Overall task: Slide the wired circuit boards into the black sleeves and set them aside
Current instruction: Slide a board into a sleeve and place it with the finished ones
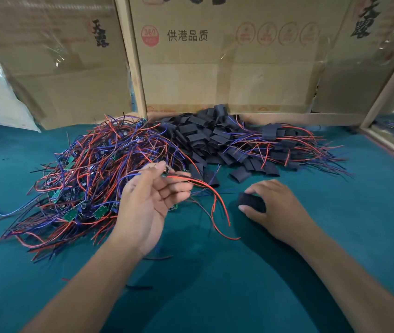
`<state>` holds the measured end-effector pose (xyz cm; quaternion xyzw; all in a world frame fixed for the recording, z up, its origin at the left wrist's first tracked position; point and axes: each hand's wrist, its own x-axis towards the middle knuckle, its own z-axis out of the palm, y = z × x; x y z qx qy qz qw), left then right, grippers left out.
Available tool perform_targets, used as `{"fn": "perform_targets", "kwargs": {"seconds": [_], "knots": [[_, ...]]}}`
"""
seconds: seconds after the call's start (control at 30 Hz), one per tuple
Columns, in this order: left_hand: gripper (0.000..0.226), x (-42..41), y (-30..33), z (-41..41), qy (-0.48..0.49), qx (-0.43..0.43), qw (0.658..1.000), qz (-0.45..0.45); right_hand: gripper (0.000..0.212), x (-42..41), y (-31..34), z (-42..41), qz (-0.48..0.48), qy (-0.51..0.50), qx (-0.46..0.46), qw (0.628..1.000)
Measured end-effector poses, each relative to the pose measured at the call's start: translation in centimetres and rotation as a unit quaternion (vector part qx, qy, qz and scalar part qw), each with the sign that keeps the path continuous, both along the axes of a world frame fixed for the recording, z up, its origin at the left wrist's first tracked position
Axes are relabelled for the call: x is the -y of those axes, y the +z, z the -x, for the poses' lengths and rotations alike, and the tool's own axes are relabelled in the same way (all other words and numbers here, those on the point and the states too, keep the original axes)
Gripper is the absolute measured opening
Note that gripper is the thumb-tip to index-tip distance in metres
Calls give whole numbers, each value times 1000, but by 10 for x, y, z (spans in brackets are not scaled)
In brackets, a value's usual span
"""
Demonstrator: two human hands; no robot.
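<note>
**L hand lifts wired board, R hand on sleeve**

L hand is raised palm-up above the teal felt tabletop, thumb + index pinching a small wired circuit board at its top; other fingers loosely curled. The board's thin red and black wires droop right and down toward the felt.

R hand sits palm-down on the table, fingers and thumb curled round a short flat black sleeve — sleeve touching the felt, just right of the hanging wires.

Behind L hand: big tangled heap of red/blue/black-wired green boards. Behind R hand: pile of loose black sleeves, w/ sleeved boards and their wires spreading right. Taped cardboard boxes & pale wood posts wall off the back.
</note>
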<state>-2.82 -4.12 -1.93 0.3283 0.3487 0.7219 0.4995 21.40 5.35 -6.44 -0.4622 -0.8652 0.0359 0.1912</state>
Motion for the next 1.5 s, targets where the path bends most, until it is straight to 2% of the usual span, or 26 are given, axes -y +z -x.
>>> {"fn": "perform_targets", "kwargs": {"seconds": [0.1,0.17,0.23,0.33,0.47,0.57,0.7,0.93,1.1,1.3,1.43,1.5], "knots": [[16,0,4,6,17,20,1000,-5,25,13,6,0,28,50,-174,983],[16,0,7,10,23,41,999,-8,21,24,9,4,82,88,-248,961],[18,0,9,13,21,67,997,-15,28,32,10,11,161,127,-307,929],[17,1,11,14,12,96,995,-20,29,37,8,20,232,164,-373,883],[22,1,11,12,4,99,995,-18,32,39,5,23,253,164,-396,867],[25,0,10,12,6,90,996,-18,37,39,6,23,249,162,-403,866],[21,0,10,12,19,64,998,-18,34,40,7,24,236,166,-405,868],[14,-2,-1,4,34,-55,997,-38,27,47,12,27,133,137,-370,909],[22,-2,-15,-9,37,-254,966,-14,30,50,15,25,52,101,-302,947],[31,0,-25,-27,-49,-244,969,12,41,54,19,27,1,85,-232,969],[45,-1,-30,-24,-35,-328,944,22,46,54,20,26,-13,79,-192,978],[41,-2,-30,-22,-28,-348,936,35,47,55,20,27,-17,81,-178,980]]}}
